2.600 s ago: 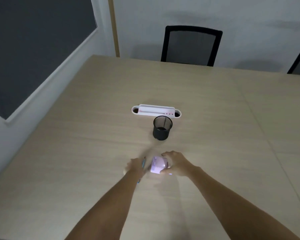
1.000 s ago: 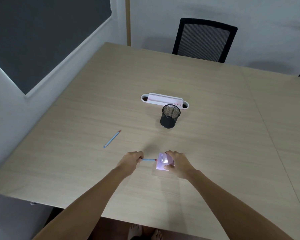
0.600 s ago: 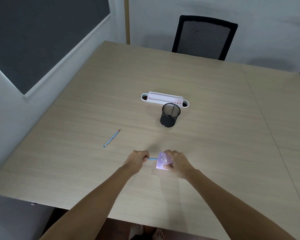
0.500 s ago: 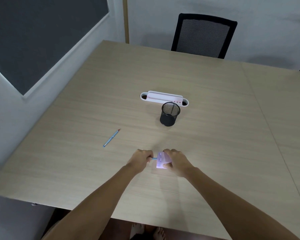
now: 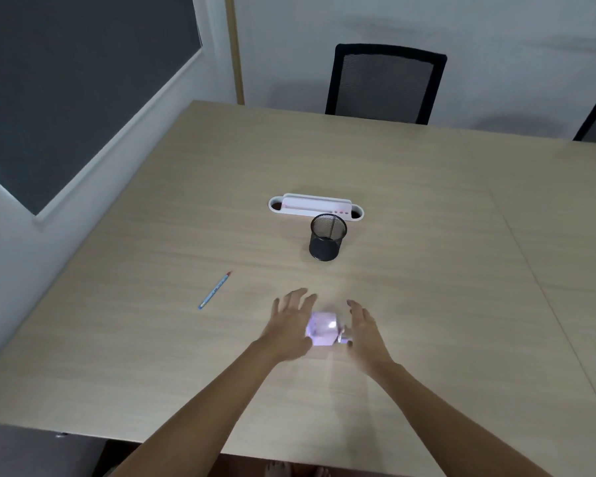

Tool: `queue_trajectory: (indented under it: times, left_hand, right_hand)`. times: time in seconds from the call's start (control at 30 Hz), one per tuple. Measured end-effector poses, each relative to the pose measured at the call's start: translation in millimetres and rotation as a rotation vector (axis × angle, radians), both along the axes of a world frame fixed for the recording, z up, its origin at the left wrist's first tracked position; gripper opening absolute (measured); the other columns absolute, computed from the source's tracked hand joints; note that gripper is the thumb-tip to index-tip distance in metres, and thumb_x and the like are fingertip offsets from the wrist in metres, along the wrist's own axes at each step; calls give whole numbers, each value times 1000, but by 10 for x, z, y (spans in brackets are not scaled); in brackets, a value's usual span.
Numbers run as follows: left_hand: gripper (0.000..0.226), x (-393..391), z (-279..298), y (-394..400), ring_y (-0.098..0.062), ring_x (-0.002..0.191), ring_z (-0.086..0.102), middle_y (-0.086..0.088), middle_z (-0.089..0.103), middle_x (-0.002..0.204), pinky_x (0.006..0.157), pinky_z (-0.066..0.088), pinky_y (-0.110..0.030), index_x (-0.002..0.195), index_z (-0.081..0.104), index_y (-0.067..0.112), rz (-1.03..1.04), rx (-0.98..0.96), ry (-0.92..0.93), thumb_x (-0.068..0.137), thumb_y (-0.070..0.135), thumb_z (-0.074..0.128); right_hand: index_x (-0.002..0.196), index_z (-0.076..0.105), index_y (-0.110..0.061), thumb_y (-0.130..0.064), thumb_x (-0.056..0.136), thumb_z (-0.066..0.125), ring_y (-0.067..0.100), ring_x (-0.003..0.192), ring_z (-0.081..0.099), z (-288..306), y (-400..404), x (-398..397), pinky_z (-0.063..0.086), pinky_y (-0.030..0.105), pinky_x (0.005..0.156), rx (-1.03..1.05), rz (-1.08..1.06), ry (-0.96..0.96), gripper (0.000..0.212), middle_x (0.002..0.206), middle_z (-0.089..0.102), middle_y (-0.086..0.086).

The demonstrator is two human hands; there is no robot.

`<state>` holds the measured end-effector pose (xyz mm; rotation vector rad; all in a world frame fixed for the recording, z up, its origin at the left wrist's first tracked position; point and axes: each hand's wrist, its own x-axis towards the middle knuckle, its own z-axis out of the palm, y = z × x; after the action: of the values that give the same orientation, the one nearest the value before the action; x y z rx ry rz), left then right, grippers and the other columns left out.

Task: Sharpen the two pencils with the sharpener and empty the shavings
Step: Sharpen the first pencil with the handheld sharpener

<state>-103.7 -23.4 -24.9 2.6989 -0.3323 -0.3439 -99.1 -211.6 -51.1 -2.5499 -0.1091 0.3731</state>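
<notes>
A lilac pencil sharpener (image 5: 321, 331) stands on the wooden table (image 5: 427, 270) between my two hands. My left hand (image 5: 289, 321) has its fingers spread, and its palm lies against the sharpener's left side. To the right of the sharpener is my right hand (image 5: 362, 328), fingers stretched out, thumb near a small part sticking out of the sharpener's right side. A blue pencil with a red tip (image 5: 215, 290) lies loose on the table, to the left of my left hand. The second pencil is hidden from view.
A black mesh cup (image 5: 327, 237) stands beyond the sharpener, with a white oblong tray (image 5: 315, 206) just behind it. Two black chairs (image 5: 384, 82) stand at the far edge. The table's near edge runs just below my forearms.
My left hand has let go of the pencil it was pushing into the sharpener and spread open. My right hand has opened off the sharpener. That pencil is gone from view.
</notes>
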Motion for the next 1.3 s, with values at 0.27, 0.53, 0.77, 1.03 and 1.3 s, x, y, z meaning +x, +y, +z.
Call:
queue_trajectory:
  times: [0.27, 0.53, 0.77, 1.03, 1.3]
  left_hand:
    - [67, 67, -197, -674, -22, 93, 56, -5, 60, 98, 66, 48, -24, 103, 57, 9, 98, 368, -30, 45, 23, 86]
    - [52, 107, -299, -725, -19, 54, 56, -1, 56, 57, 37, 36, -18, 65, 56, 11, 155, 312, -126, 20, 12, 83]
    - [65, 70, -346, -703, -20, 59, 55, -1, 56, 65, 44, 43, -21, 73, 51, 13, 124, 308, -163, 19, 24, 86]
    - [74, 103, -369, -704, -17, 58, 53, 2, 54, 63, 43, 38, -21, 78, 35, 15, 131, 318, -133, 20, 21, 81]
    - [61, 98, -385, -734, -20, 58, 56, -1, 56, 62, 43, 44, -21, 75, 47, 12, 158, 309, -185, 26, 18, 84]
  right_hand:
    - [81, 58, -11, -3, 88, 48, 24, 76, 47, -216, -34, -20, 30, 23, 59, -122, 163, 132, 14, 82, 48, 8]
    - [75, 57, -8, -12, 95, 45, 20, 70, 44, -96, -155, -125, 36, 30, 66, -5, 199, 222, 23, 72, 54, 7]
    - [59, 42, -22, -19, 99, 38, 6, 54, 42, 133, -83, 90, 32, 16, 52, 211, -104, 63, 40, 57, 47, -8]
    - [66, 55, -14, -9, 86, 47, 22, 62, 53, -300, 77, 275, 33, 24, 51, 203, -367, 212, 23, 64, 61, 4]
    - [62, 47, -10, -15, 98, 37, 11, 43, 46, 99, -78, -236, 37, 17, 46, 351, -214, 266, 37, 53, 47, -3]
